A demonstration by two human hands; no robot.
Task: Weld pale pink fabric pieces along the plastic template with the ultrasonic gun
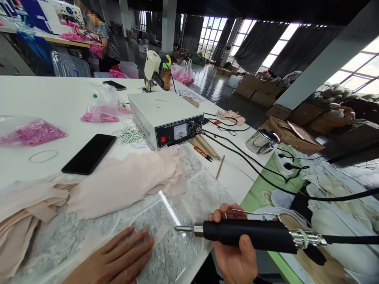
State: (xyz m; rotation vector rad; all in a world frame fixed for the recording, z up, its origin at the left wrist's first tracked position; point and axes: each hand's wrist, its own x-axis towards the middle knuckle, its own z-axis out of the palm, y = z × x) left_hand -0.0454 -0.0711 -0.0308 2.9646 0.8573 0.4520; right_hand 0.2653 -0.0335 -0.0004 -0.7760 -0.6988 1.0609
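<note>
My right hand (233,252) is closed around a handheld ultrasonic tool (248,233), with its black barrel lying level and its pointed metal tip aimed left. The tip hovers near a small pale strip (160,235) on the marbled, clear-covered mat (195,189). My left hand (118,258) lies flat, fingers stretched out, its fingertips beside or on the strip's near end. Behind it, pale pink fabric pieces (124,183) spread over the mat. A cable runs from the tool's back end off to the right. A white control box (166,118) with a dial meter stands behind.
A black phone (89,154), rubber bands (129,135), bags of pink pieces (32,132), orange thread snips (203,153) and a steel mug (263,141) lie about the white table. Black cables (248,161) cross its right side. A person (108,39) sits at the back left.
</note>
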